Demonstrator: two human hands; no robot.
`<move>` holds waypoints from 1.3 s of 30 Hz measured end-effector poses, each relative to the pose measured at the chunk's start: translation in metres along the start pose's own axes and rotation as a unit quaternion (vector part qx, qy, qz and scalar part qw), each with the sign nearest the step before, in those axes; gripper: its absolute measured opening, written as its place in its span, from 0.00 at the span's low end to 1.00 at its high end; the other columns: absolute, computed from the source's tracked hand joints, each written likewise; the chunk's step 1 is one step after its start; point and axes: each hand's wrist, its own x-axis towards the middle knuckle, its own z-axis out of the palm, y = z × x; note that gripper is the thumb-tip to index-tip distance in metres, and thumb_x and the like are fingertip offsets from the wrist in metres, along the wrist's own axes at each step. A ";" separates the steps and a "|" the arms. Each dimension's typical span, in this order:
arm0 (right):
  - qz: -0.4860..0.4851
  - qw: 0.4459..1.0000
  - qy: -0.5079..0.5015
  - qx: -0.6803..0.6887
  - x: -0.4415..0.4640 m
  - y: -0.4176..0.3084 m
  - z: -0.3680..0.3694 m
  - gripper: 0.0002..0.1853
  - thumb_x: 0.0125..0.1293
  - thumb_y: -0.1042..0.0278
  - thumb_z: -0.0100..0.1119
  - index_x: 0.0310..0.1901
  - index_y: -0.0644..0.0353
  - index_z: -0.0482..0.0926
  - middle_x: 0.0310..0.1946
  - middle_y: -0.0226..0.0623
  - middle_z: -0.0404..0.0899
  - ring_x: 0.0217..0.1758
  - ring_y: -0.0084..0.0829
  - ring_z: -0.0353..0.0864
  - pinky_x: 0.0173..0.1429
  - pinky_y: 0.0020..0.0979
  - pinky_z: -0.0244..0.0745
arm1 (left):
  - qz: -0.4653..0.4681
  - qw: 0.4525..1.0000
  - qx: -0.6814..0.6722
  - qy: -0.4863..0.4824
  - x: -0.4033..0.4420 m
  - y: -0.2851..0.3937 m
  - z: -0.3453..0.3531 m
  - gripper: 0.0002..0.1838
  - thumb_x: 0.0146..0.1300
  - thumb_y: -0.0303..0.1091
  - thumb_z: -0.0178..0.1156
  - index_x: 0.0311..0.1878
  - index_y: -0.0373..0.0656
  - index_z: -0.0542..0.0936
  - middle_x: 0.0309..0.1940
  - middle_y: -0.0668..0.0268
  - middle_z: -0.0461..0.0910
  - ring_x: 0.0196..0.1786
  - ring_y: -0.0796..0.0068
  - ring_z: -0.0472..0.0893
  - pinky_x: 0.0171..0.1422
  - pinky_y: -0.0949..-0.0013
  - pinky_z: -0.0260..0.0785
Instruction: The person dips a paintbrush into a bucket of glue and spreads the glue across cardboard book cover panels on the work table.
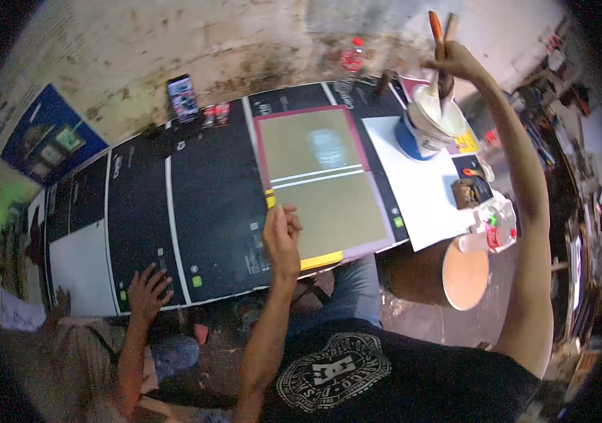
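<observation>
Cluttered workshop, with a long black-covered table (pixel 213 211) set against a stained wall (pixel 265 35). Closest in, a black shirt (pixel 332 366) with a white print. Just past it, bends the fingers of the left hand (pixel 283 240) beside the left edge of a beige screen (pixel 332 218) lying on the table; cannot tell whether gripping anything there. To the left, at the near table edge, another person's hand (pixel 149 289) spread open. To the right, below table height, a round stool (pixel 466 275); above it, a clear bottle (pixel 488 229) and a brown block (pixel 465 193) near a white sheet (pixel 414 201). Farther out, raises the right hand (pixel 459 60) over a white-and-blue bucket (pixel 421 137) on that sheet, closed around an orange-handled tool (pixel 436 29) and a dark stick (pixel 450 27), both pointing down toward the bucket's mouth. Along the far edge, a phone (pixel 183 99) propped up and a red-capped bottle (pixel 352 56).
</observation>
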 end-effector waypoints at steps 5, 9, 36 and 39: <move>-0.158 0.952 0.172 0.200 -0.104 -0.154 0.062 0.15 0.58 0.69 0.65 0.44 0.61 0.73 0.27 0.35 0.76 0.32 0.24 0.75 0.38 0.30 0.72 | 0.201 0.955 0.211 0.051 -0.002 -0.026 -0.012 0.17 0.73 0.44 0.41 0.41 0.40 0.74 0.23 0.67 0.72 0.28 0.73 0.74 0.31 0.68 0.64; 0.073 0.918 0.076 0.382 -0.184 -0.192 0.154 0.14 0.62 0.66 0.64 0.46 0.63 0.77 0.33 0.33 0.80 0.34 0.24 0.76 0.41 0.27 0.71 | 0.214 0.946 0.235 0.056 0.000 -0.023 -0.013 0.16 0.72 0.43 0.42 0.39 0.39 0.70 0.24 0.52 0.72 0.26 0.53 0.74 0.31 0.56 0.63; -0.435 0.883 -0.174 0.039 -0.182 -0.212 0.133 0.13 0.49 0.63 0.57 0.38 0.53 0.82 0.46 0.33 0.79 0.54 0.41 0.72 0.58 0.43 0.66 | 0.204 0.942 0.261 0.059 -0.010 -0.024 -0.019 0.18 0.73 0.46 0.35 0.42 0.39 0.65 0.25 0.47 0.69 0.30 0.44 0.72 0.34 0.49 0.61; -0.500 0.827 -0.247 -0.076 -0.162 -0.167 0.100 0.12 0.54 0.60 0.56 0.39 0.48 0.82 0.42 0.31 0.81 0.51 0.39 0.73 0.53 0.41 0.66 | 0.283 0.909 0.287 0.101 0.000 -0.036 -0.019 0.18 0.73 0.47 0.39 0.41 0.42 0.70 0.28 0.56 0.72 0.32 0.57 0.74 0.38 0.56 0.65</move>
